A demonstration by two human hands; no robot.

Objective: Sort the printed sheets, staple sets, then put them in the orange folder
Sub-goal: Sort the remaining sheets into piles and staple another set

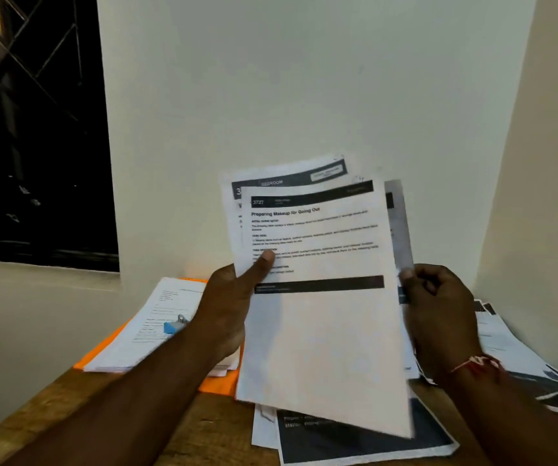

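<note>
Over the table (52,408), left hand (227,307) and right hand (439,307) pinch printed sheets (321,331) upright, headings uppermost.

Matt printed paper sheets (318,317), smooth orange folder (218,381), grained wooden table (69,398).

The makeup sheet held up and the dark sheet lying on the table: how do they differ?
The makeup sheet is held in the air by the left hand; the dark sheet lies flat on the table. The makeup sheet is mostly white with black bars; the dark sheet is mostly dark. Both are printed paper.
</note>
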